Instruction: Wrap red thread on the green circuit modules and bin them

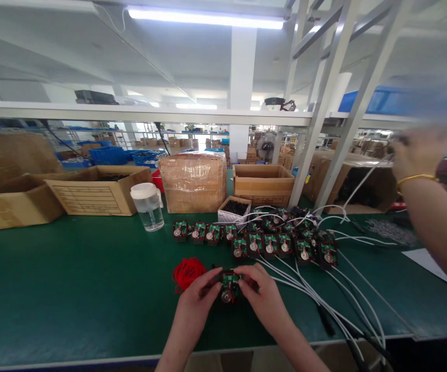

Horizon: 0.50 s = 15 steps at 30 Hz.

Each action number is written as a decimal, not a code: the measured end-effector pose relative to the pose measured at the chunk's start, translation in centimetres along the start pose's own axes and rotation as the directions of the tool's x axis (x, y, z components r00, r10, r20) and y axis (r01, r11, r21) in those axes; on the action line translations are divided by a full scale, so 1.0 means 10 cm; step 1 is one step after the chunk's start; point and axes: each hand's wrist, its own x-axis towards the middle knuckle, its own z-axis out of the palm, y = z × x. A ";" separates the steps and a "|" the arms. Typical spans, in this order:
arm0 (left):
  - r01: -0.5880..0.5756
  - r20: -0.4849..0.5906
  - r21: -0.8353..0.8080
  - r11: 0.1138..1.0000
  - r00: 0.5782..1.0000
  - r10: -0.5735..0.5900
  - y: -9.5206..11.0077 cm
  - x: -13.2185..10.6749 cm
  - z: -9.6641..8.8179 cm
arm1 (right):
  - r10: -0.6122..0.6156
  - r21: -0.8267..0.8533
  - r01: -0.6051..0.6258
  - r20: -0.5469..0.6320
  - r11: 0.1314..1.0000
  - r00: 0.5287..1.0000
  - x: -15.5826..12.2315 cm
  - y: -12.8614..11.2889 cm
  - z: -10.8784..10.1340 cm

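Both my hands meet over a small black module with a green circuit board (228, 290) near the front of the green table (72, 289). My left hand (198, 299) pinches its left side. My right hand (260, 295) grips its right side. A bundle of red wire (187, 272) lies just left of my left hand. Behind them stand rows of several similar modules (270, 242), with white cables (324, 294) trailing off to the right.
Another person's arm with a gold bracelet (420, 178) reaches up at the right, blurred. A clear jug with a white lid (148, 205), cardboard boxes (92, 194), a taped package (193, 181) and a small box of black parts (234, 208) stand at the back. A metal rack post (324, 119) rises right of centre.
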 end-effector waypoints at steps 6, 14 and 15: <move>-0.067 -0.044 0.137 0.988 0.996 0.073 0.18 0.03 -0.02 | -0.025 -0.047 0.023 -0.036 0.999 0.999 0.09 -0.07 0.00; -0.073 -0.056 0.211 0.975 0.995 0.086 0.31 0.10 -0.03 | -0.002 -0.122 -0.002 -0.036 0.993 0.999 0.21 -0.12 0.06; -0.070 -0.060 0.215 0.974 0.995 0.085 0.31 0.10 -0.02 | -0.006 -0.133 0.001 -0.037 0.991 0.999 0.22 -0.12 0.07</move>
